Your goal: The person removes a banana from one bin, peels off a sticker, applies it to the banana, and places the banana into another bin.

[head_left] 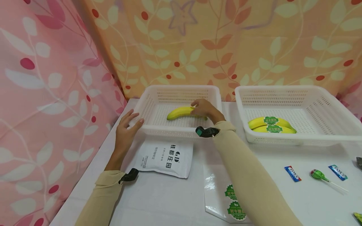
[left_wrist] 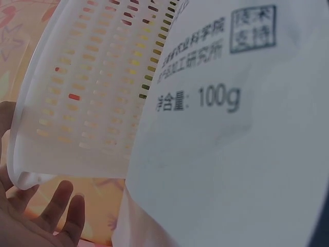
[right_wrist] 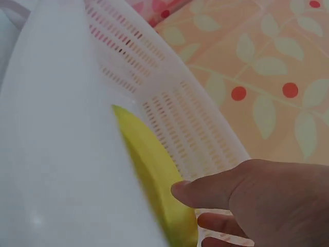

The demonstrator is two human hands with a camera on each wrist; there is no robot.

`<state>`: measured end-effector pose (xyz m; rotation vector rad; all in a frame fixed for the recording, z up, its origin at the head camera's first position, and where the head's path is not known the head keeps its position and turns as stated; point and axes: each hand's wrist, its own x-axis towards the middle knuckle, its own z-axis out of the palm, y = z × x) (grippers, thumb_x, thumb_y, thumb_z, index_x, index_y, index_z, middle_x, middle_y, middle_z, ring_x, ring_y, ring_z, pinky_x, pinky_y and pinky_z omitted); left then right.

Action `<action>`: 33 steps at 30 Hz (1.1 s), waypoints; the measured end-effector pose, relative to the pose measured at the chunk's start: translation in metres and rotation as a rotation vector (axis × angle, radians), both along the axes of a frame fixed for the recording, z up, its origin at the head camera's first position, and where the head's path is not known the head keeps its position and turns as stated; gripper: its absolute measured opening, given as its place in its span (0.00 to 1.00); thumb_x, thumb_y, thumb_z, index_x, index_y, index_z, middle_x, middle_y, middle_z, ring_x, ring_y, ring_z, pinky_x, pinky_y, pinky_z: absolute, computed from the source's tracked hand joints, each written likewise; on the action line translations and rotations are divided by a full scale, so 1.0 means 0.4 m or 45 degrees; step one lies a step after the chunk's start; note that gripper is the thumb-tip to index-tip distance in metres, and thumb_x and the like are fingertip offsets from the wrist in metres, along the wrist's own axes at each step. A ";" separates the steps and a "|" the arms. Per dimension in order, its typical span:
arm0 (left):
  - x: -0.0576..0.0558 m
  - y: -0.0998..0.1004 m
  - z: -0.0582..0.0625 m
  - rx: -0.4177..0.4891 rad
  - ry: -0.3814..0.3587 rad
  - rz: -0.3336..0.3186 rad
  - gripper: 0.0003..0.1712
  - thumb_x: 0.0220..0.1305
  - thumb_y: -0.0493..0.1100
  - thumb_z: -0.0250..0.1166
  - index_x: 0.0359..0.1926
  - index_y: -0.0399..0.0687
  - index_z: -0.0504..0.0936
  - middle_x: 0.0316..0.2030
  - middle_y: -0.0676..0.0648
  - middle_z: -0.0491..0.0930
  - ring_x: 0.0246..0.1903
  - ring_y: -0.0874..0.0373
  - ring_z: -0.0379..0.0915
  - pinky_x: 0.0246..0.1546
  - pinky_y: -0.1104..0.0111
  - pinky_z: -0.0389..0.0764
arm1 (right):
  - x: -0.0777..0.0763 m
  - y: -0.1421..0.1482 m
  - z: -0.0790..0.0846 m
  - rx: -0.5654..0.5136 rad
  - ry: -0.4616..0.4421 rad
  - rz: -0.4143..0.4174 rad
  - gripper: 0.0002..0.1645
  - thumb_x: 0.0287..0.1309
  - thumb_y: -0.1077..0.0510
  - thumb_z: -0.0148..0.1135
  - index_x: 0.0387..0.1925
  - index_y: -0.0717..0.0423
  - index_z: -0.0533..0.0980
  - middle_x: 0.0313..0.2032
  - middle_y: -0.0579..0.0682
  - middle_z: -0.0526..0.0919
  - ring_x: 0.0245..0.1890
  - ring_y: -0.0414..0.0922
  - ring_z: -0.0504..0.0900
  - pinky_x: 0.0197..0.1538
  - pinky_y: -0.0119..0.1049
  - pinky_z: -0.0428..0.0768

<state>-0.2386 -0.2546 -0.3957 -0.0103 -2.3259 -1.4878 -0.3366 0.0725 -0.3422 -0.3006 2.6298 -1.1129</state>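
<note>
A yellow banana (head_left: 179, 112) lies in the left white perforated basket (head_left: 181, 129). My right hand (head_left: 205, 109) is over its right end; in the right wrist view the thumb lies against the banana (right_wrist: 154, 164) and the other fingers (right_wrist: 221, 223) reach to its far side. At the basket's front left corner is my left hand (head_left: 125, 130), fingers spread and fairly straight. Beside the rim (left_wrist: 23, 154) in the left wrist view, those fingers (left_wrist: 60, 200) appear close to it; contact is unclear. A white printed pouch (head_left: 167, 158) lies just in front of this basket.
To the right, another white basket (head_left: 305, 136) holds bananas (head_left: 271, 122) with green stickers. A sticker sheet (head_left: 216, 201) lies partly under my right forearm. Small blue wrapped sweets (head_left: 293, 174) and a lollipop (head_left: 318, 174) lie on the white tabletop. Patterned curtains (head_left: 198, 47) stand behind and at left.
</note>
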 end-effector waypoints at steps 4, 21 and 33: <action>0.001 0.000 0.000 -0.002 0.010 -0.010 0.31 0.72 0.55 0.71 0.69 0.47 0.81 0.80 0.55 0.63 0.80 0.56 0.52 0.77 0.45 0.60 | -0.001 -0.003 -0.002 0.040 0.009 0.012 0.34 0.67 0.62 0.67 0.73 0.63 0.72 0.72 0.63 0.74 0.71 0.59 0.72 0.74 0.52 0.71; 0.001 0.002 -0.001 -0.038 -0.006 -0.006 0.33 0.72 0.58 0.70 0.70 0.46 0.81 0.80 0.56 0.63 0.81 0.55 0.51 0.75 0.44 0.61 | 0.014 0.004 0.006 0.150 -0.119 0.091 0.33 0.67 0.63 0.70 0.71 0.60 0.73 0.67 0.62 0.76 0.53 0.54 0.82 0.58 0.45 0.86; -0.001 -0.003 -0.003 -0.047 0.014 0.019 0.32 0.71 0.58 0.71 0.68 0.48 0.82 0.79 0.56 0.65 0.80 0.56 0.53 0.74 0.45 0.62 | 0.076 0.083 0.120 -0.097 0.104 0.229 0.32 0.65 0.63 0.72 0.70 0.60 0.75 0.57 0.63 0.82 0.50 0.56 0.87 0.53 0.48 0.88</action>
